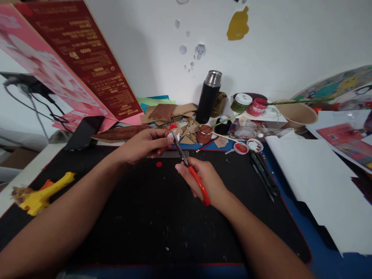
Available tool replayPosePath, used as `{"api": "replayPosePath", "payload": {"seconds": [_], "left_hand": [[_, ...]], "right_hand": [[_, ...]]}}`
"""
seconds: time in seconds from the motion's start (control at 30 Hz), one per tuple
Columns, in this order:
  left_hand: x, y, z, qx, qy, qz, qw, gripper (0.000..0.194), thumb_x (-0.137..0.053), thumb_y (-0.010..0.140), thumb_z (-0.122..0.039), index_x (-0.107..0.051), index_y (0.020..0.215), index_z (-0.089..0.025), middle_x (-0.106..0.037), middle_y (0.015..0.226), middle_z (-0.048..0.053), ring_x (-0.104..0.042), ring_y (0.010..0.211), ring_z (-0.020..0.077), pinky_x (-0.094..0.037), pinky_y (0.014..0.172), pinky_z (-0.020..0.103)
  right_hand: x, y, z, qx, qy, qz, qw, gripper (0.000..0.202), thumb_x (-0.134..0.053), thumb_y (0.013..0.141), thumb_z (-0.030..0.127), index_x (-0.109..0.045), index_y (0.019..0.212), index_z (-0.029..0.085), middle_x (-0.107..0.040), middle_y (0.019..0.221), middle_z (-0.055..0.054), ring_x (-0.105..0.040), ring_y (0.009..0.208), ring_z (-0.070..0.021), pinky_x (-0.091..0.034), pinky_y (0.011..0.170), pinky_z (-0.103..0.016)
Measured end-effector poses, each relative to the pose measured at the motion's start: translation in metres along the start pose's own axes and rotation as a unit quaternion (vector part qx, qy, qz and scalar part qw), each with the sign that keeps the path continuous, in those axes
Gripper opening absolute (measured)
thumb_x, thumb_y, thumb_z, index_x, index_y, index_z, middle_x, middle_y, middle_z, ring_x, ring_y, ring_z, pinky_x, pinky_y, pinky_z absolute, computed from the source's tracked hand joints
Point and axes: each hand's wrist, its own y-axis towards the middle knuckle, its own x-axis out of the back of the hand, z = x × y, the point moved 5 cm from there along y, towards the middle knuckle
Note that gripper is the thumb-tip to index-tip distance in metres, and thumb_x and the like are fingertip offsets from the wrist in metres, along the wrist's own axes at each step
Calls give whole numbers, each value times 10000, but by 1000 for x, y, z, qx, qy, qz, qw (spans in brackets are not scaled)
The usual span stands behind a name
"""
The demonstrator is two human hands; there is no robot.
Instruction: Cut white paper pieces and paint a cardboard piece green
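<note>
My left hand (147, 144), fingers pinched, holds a small red and white piece of paper (173, 131) above the black mat (162, 221). In my right hand (205, 174) are scissors (200, 184) with red handles, the fingers wrapped through the loops. The scissor blades point up and left and reach the paper at my left fingertips; whether they are cutting into it I cannot tell. A small red disc (159, 164) lies on the mat just below my left hand.
Cardboard scraps (186, 112), a brown paint jar (204, 133) and a black thermos (208, 97) stand along the back. To the left are a yellow glue gun (43, 193) and a phone (84, 133). A utility knife (264, 172) and white paper (314, 182) lie right.
</note>
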Motion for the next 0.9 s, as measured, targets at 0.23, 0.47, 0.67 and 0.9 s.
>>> {"api": "replayPosePath", "payload": {"seconds": [0.23, 0.47, 0.67, 0.9], "left_hand": [[3, 0, -1, -3, -10, -48, 999, 319, -722, 918, -405, -587, 702, -213, -510, 531, -45, -397, 448, 84, -264, 434, 229], [3, 0, 3, -14, -7, -56, 998, 297, -711, 935, -407, -591, 742, -216, -477, 511, -59, -363, 448, 86, -249, 442, 229], [6, 1, 1, -14, -26, -97, 995, 292, -735, 877, -401, -568, 731, -211, -447, 528, -67, -360, 450, 84, -264, 445, 224], [5, 1, 3, -15, -51, -92, 994, 293, -762, 856, -380, -574, 714, -205, -461, 520, -65, -373, 440, 79, -275, 431, 214]], "right_hand": [[0, 0, 0, -11, -3, -2, 1000, 379, -594, 1046, 559, -596, 857, 231, -519, 536, 54, -509, 464, -125, -390, 475, -255], [0, 0, 1, -11, 2, 3, 1000, 383, -590, 1046, 561, -599, 857, 227, -518, 526, 55, -502, 453, -121, -380, 470, -251], [-1, 0, 1, -5, -10, 2, 1000, 385, -579, 1050, 569, -632, 898, 219, -546, 546, 47, -539, 463, -130, -394, 474, -247], [-2, -1, 0, -3, -1, 5, 1000, 410, -566, 1056, 594, -619, 892, 223, -520, 536, 62, -535, 455, -128, -387, 467, -240]]}}
